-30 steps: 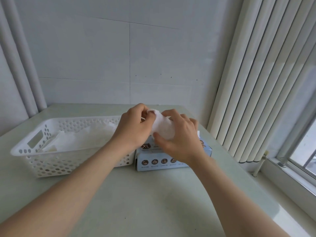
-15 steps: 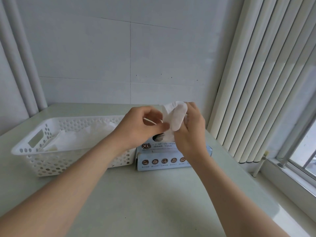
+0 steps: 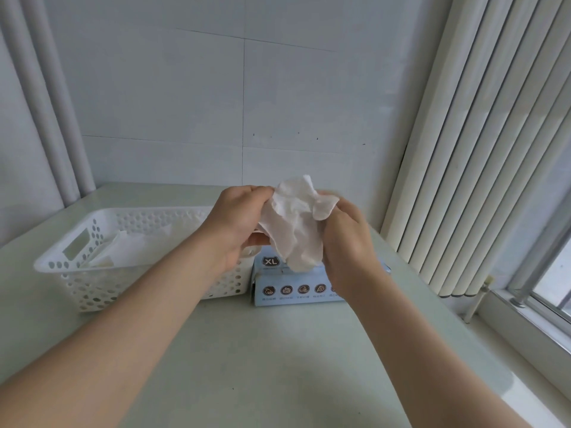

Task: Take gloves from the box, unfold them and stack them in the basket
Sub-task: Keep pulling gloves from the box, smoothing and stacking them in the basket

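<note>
Bench (image 3: 262, 366) carries the box (image 3: 290, 288), marked XL, just beside the white basket (image 3: 77, 264) holding flat gloves (image 3: 133, 245). Above the box, left hand (image 3: 234, 223) and right hand (image 3: 346, 239) each grip one crumpled white glove (image 3: 293, 223) between them.

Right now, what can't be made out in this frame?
All in the head view:
Opening of the glove box: hidden behind the held glove and right hand.
Count of stacked gloves in the basket: unreadable, white on white, partly behind the left hand.
Small print under the box icons: too small.
</note>
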Demonstrator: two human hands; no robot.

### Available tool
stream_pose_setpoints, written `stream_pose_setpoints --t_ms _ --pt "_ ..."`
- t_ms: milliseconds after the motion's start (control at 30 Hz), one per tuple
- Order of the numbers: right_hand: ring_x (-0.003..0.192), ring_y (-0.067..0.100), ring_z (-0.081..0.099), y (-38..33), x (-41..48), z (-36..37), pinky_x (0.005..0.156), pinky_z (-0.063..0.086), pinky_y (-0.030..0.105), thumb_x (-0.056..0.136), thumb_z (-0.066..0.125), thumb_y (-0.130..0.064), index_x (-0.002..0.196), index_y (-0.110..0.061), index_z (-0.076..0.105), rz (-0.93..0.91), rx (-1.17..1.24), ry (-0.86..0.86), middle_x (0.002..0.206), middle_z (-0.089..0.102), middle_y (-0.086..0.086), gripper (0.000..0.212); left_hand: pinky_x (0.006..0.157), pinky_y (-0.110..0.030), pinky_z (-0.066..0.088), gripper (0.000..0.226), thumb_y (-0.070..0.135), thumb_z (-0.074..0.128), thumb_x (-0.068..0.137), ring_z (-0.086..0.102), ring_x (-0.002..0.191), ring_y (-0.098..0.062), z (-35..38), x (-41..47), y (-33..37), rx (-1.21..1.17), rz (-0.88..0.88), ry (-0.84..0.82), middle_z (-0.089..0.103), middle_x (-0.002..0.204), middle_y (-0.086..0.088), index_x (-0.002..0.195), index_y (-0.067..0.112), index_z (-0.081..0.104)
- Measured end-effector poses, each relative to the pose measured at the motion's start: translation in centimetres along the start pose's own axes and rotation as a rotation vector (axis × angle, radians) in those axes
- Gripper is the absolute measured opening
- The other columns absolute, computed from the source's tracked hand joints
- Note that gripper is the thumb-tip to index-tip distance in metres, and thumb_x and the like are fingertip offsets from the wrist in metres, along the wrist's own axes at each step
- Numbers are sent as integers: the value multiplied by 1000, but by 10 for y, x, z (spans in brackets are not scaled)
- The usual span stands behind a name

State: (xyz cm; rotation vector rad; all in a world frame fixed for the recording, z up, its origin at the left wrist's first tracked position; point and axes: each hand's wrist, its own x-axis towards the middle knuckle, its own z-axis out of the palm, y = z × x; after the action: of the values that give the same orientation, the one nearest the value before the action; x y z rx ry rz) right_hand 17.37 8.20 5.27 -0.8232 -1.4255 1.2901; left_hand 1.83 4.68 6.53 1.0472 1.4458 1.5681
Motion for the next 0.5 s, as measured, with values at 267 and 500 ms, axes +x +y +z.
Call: stream_pose_setpoints --t_ms 267,500 --pt "78 24 72 -3 -6 -3 74 56 40 86 45 -47 92 -11 74 -84 -171 245 81 76 0 47 85 -45 61 29 28 69 100 76 98 -37 -14 -1 12 76 30 -86 78 106 -20 106 1 77" --pt "95 9 76 1 -4 -1 85 61 30 99 60 -17 122 -29 72 -169 -305 -160 101 80 -2 29 97 -46 60 38 47 69 95 76 105 -33 -14 -11 15 207 126 -332 80 108 -13 108 12 81"
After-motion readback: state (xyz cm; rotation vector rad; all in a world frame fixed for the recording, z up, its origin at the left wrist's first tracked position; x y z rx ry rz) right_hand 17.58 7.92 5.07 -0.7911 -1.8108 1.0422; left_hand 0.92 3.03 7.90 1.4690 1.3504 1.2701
